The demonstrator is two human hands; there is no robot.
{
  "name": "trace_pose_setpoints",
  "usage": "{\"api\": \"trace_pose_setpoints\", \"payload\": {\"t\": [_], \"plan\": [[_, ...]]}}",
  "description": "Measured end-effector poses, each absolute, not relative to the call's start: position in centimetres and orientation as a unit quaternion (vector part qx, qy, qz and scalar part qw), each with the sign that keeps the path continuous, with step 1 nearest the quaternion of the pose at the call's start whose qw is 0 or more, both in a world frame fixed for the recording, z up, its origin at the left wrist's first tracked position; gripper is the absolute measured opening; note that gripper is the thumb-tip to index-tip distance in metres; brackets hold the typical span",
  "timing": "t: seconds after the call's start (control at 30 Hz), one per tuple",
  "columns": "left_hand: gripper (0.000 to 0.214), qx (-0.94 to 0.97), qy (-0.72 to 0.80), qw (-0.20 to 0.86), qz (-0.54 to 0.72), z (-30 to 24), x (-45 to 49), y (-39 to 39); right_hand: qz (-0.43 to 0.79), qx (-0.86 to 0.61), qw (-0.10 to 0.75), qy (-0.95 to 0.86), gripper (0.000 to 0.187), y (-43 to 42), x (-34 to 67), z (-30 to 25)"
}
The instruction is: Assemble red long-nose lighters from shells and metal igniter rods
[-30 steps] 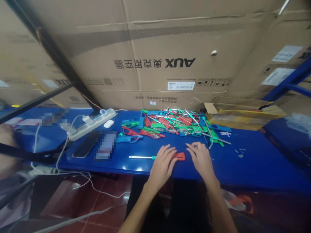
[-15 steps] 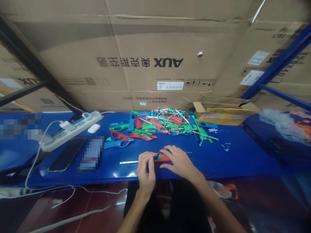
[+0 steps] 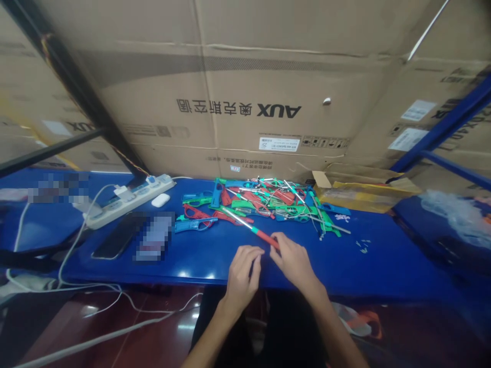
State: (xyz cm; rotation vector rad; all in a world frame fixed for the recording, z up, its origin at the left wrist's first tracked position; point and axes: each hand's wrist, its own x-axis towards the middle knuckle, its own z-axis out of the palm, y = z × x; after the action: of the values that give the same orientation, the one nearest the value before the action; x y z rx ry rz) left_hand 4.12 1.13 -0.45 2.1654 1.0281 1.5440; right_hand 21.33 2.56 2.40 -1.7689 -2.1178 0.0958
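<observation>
In my right hand (image 3: 294,259) is a lighter (image 3: 265,236) with a red handle, a green collar and a long metal tube. My fingers close round its handle end, and the tube slants up and left over the near edge of the pile of lighters (image 3: 251,197). My left hand (image 3: 242,271) is just left of it, apart from the lighter. Its fingers are loosely curved with a gap to the thumb, and nothing shows between them. Red, green and blue lighters, metal tubes and thin wires make up the pile.
A white power strip (image 3: 130,200), a white case (image 3: 160,200), a dark phone (image 3: 118,236) and a blurred-out phone (image 3: 154,237) lie left on the blue table (image 3: 215,260). A yellow-taped carton (image 3: 364,197) stands right, near small scraps (image 3: 362,246). Large cardboard (image 3: 238,76) walls the back.
My left hand has let go of the lighter. My right hand has turned it so the tube slants toward the pile instead of lying level to the left. The view has shifted slightly.
</observation>
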Motion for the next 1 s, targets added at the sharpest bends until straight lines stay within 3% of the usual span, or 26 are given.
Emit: {"api": "trace_pose_setpoints", "payload": {"t": [0.17,0.3,0.67,0.87,1.0], "plan": [[0.021,0.781,0.383,0.173,0.462,-0.6,4.3,1.5,0.005,-0.694,0.292,-0.658,0.023,2.3,21.9,1.7],[0.022,0.830,0.408,0.153,0.349,-0.6,4.8,1.8,0.003,-0.715,0.328,-0.618,0.016,2.7,22.0,1.2],[0.020,0.852,0.420,0.153,0.274,-0.2,4.9,1.9,0.080,-0.695,0.329,-0.634,0.025,3.2,22.9,1.0],[0.021,0.850,0.428,0.153,0.267,-0.3,5.0,1.9,0.081,-0.715,0.226,-0.657,0.034,3.9,21.9,1.4],[0.021,0.852,0.429,0.147,0.261,-0.2,5.1,1.8,0.084,-0.699,0.207,-0.679,0.040,4.1,21.5,1.7]]}}
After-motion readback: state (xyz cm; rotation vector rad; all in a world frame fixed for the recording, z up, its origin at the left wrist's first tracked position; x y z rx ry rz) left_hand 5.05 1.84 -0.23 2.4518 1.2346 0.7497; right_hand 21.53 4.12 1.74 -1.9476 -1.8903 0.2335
